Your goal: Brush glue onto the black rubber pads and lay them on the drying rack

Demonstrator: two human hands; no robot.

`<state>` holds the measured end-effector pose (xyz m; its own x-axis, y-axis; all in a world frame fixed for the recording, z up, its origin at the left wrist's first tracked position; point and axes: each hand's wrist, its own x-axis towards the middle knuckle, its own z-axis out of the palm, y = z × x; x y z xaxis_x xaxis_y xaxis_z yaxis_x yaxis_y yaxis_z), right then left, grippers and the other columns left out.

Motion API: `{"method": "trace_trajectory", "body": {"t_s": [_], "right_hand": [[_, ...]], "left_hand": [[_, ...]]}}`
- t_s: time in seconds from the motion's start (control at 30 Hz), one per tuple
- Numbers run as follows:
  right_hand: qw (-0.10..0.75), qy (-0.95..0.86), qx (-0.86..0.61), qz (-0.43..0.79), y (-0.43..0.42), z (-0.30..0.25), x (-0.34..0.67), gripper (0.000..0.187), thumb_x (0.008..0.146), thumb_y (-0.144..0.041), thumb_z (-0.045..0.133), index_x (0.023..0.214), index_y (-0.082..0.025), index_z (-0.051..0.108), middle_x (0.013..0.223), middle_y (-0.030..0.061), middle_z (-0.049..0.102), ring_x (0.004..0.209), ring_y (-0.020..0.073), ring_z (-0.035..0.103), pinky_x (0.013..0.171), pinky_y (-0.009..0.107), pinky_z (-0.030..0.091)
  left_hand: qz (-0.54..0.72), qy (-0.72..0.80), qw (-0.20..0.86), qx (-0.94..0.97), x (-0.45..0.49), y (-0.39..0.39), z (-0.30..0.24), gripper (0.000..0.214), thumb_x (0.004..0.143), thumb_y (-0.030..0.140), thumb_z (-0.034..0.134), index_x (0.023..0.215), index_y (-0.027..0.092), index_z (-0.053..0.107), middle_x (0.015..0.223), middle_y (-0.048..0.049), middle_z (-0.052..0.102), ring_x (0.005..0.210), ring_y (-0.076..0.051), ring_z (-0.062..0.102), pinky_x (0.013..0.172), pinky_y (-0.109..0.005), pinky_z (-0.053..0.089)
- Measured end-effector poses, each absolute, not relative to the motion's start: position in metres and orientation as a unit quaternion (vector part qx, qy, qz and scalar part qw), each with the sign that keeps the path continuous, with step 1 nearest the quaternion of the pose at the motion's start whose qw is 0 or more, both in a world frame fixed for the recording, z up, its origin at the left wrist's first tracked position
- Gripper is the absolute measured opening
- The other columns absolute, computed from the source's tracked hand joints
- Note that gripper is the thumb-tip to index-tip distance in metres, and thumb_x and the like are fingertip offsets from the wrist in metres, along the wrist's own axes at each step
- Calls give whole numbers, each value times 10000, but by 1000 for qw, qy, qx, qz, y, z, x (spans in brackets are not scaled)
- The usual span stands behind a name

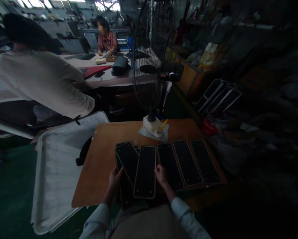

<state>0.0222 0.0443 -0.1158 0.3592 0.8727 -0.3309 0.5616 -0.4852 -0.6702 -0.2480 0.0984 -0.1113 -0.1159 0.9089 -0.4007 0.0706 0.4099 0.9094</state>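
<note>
Pale-edged black rectangular panels with small studs near their ends lie on the wooden table. My left hand (115, 177) is closed at the left edge of a tilted panel (128, 159) on an overlapping pile. My right hand (161, 175) pinches the right edge of another panel (145, 172), which overlaps the pile's right side. To the right, a black panel (170, 166), a second panel (187, 162) and a third panel (205, 161) lie side by side. Behind them a white glue pot (152, 125) with a yellow-handled tool (164, 124) stands on a pale sheet.
The brown table (96, 159) has a large white tray (56, 166) at its left. A standing fan (150, 66) rises behind it. One person (44, 73) sits at front left, another person (108, 39) farther back at a cloth-covered table. Framed panels (219, 96) lean at right.
</note>
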Motion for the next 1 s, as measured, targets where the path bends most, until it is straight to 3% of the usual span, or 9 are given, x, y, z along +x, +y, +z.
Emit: {"method": "trace_trajectory", "body": {"t_s": [0.43, 0.67, 0.8, 0.9, 1.0], "right_hand": [[173, -504, -777, 334, 55, -113, 37, 144, 788, -59, 586, 734, -193, 578, 735, -11, 640, 689, 132, 591, 627, 207, 381], [122, -459, -847, 238, 48, -111, 12, 254, 915, -56, 415, 1066, -144, 600, 1084, 161, 625, 955, 230, 613, 786, 323, 439], [158, -541, -803, 195, 55, -92, -28, 289, 908, -127, 540, 1185, -203, 571, 1204, 119, 580, 1113, 241, 556, 904, 354, 454], [186, -661, -685, 244, 58, -84, -70, 476, 850, -222, 691, 1295, -274, 530, 1245, 60, 581, 1147, 220, 546, 940, 343, 466], [127, -697, -655, 262, 52, -89, -105, 611, 813, -277, 746, 1367, -298, 489, 1283, 81, 571, 1174, 261, 538, 954, 418, 465]], "left_hand": [[309, 619, 555, 462, -351, 168, -97, 668, 565, 561, 830, 1039, 108, 700, 936, -102, 770, 828, -271, 710, 732, -355, 590], [293, 607, 575, 463, -335, 148, -93, 575, 639, 513, 809, 1045, 123, 692, 952, -94, 767, 837, -268, 710, 718, -345, 588], [298, 605, 601, 429, -313, 138, -90, 604, 602, 482, 839, 1060, 120, 685, 981, -103, 766, 864, -274, 709, 729, -346, 587], [309, 602, 604, 421, -305, 138, -88, 590, 602, 468, 841, 1051, 122, 679, 977, -94, 762, 856, -263, 705, 738, -340, 578], [326, 614, 567, 441, -307, 138, -89, 523, 633, 471, 819, 1005, 129, 686, 932, -73, 750, 839, -244, 690, 721, -311, 564]]}}
